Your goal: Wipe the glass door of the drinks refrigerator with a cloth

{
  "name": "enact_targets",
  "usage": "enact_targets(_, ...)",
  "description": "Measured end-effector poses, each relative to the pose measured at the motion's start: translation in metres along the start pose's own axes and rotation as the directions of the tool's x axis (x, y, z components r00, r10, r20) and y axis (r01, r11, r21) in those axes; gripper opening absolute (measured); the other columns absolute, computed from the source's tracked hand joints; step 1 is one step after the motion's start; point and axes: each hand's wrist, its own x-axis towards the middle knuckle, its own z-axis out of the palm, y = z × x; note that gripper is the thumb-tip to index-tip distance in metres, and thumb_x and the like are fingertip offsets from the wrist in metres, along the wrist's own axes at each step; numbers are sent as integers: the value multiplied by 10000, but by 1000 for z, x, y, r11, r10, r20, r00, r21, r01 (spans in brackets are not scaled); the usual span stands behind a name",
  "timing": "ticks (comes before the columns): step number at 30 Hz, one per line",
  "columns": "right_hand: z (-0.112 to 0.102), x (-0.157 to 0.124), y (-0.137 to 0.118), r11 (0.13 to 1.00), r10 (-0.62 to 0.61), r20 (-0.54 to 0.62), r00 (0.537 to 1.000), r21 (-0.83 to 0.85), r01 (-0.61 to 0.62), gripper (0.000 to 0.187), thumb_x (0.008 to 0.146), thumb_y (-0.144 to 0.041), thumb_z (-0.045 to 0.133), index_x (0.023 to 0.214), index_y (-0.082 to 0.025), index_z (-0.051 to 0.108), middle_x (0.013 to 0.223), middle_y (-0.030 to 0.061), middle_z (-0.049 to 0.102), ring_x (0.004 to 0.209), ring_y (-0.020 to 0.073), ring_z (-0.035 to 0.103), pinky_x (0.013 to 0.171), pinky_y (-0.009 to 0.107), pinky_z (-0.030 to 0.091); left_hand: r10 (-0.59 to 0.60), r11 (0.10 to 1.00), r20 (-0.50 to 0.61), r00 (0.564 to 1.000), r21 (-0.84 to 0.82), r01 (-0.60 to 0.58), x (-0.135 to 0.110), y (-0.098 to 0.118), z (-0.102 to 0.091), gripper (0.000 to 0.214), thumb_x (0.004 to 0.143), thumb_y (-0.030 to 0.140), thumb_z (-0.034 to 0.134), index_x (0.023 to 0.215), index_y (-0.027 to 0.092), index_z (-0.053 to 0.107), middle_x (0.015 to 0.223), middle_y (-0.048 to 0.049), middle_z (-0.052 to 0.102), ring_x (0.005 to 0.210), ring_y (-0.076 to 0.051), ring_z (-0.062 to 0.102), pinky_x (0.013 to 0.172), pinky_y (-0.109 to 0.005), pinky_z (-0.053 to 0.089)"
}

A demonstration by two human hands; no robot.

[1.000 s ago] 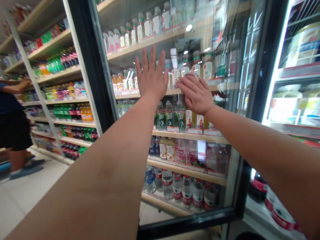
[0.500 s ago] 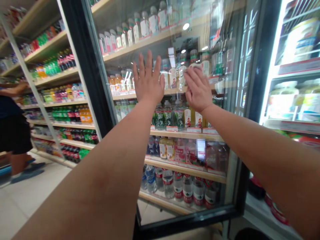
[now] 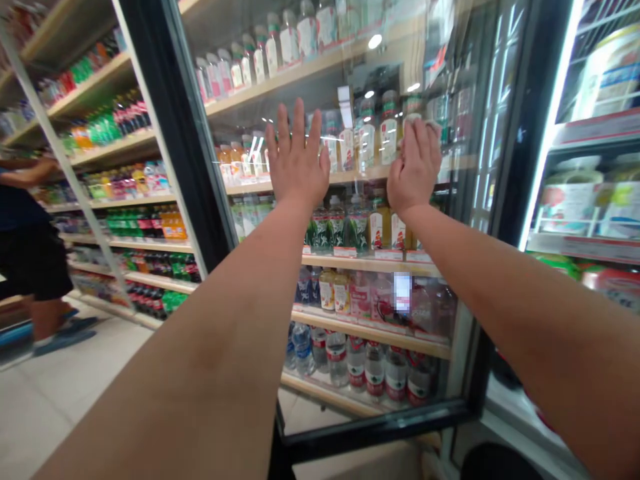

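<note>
Shop aisle, cooler door (image 3: 380,430) swung ajar — left hand (image 3: 297,160) open, palm flat on the glass as brace; right hand (image 3: 415,167) pinning a pale cloth (image 3: 410,119) to the pane, mid-wipe — next pass likely needing even pressure, brace held.

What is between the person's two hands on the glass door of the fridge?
In the head view, only bare glass door lies between the left hand and the right hand; bottles stand on a shelf behind it.
</note>
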Motion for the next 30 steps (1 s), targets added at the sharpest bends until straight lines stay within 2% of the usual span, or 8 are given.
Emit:
enact_targets(6, -21, 5, -32, 984, -29, 305, 952, -159, 81, 629, 1016, -346, 332, 1622, -209, 429, 1689, 18, 346, 1606, 314, 245, 1330, 621, 201, 15, 1000, -16, 1000, -20, -16, -1, 0, -1, 933, 844, 798, 155, 1692, 410, 173, 1636, 334, -11, 1422, -12, -439, 1270, -350, -295)
enact_targets(10, -31, 7, -53, 958, -243, 507, 827, -7, 286, 638, 992, -353, 399, 1624, -264, 424, 1690, -26, 344, 1609, 273, 247, 1332, 573, 211, 22, 999, -32, 999, -43, -23, -2, 0, -1, 904, 865, 754, 193, 1696, 399, 173, 1630, 326, -58, 1466, -46, -397, 1258, -351, -313)
enact_targets(15, -33, 4, -57, 893, -420, 572, 704, 123, 433, 661, 952, -343, 442, 1607, -260, 451, 1672, -39, 381, 1594, 247, 283, 1338, 513, 213, 38, 999, -51, 998, -20, -39, -1, -2, -2, 842, 882, 740, 239, 1673, 453, 230, 1619, 351, -29, 1476, -28, -363, 1285, -321, -257)
enact_targets(19, -34, 3, -57, 952, -237, 535, 811, -40, 305, 659, 938, -246, 416, 1595, -264, 469, 1671, -29, 381, 1594, 238, 291, 1325, 539, 243, 43, 998, -84, 996, 42, -40, 0, -4, 1, 803, 922, 669, 210, 1677, 397, 252, 1622, 334, -70, 1507, -36, -313, 1300, -312, -232)
enact_targets(22, -32, 4, -52, 976, 34, 377, 925, -211, 50, 678, 922, -200, 384, 1595, -210, 471, 1678, 14, 371, 1603, 273, 263, 1325, 577, 224, 60, 998, -105, 993, 19, -58, 1, -5, 6, 842, 924, 682, 215, 1687, 327, 234, 1649, 301, -78, 1519, -77, -325, 1292, -353, -278)
enact_targets(24, -29, 5, -47, 960, 157, 267, 951, -268, -83, 694, 900, -181, 374, 1585, -156, 483, 1678, 45, 370, 1607, 291, 246, 1335, 569, 208, 61, 998, -108, 992, 10, -60, 1, -5, 8, 861, 919, 710, 222, 1686, 319, 219, 1657, 294, -75, 1507, -72, -354, 1271, -348, -310)
enact_targets(27, -29, 5, -42, 964, 164, 250, 954, -248, -100, 694, 901, -191, 378, 1584, -145, 484, 1681, 50, 364, 1614, 293, 227, 1346, 554, 193, 55, 998, -110, 992, 18, -53, 2, -5, 10, 859, 915, 741, 205, 1677, 343, 217, 1650, 312, -69, 1452, -9, -409, 1254, -303, -320)
enact_targets(30, -32, 1, -44, 991, -14, 390, 921, -116, 64, 675, 931, -230, 404, 1604, -216, 455, 1686, 19, 354, 1618, 290, 218, 1337, 585, 197, 54, 999, -105, 993, 12, -53, 2, -4, 8, 858, 911, 742, 221, 1676, 353, 215, 1647, 314, -61, 1408, 31, -434, 1250, -282, -319)
